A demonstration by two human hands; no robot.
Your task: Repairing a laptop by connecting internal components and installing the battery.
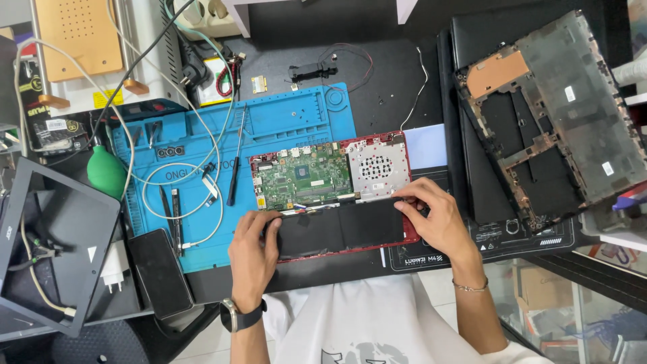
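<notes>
While the opened red laptop base (pixel 337 195) lies flat on the tabletop (pixel 397 81), your left hand (pixel 255 248) and right hand (pixel 435 217) press spread fingers on its flat black battery (pixel 340 229), steadying both ends.

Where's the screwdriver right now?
In the head view, the screwdriver lies on the blue work mat, just left of the opened red laptop, above the left hand.

There were two hands: the left hand (pixel 253 253) at seven o'clock, the right hand (pixel 435 219) at four o'clock. One opened laptop (pixel 377 168) lay centre; one screwdriver (pixel 234 168) at ten o'clock.
</notes>
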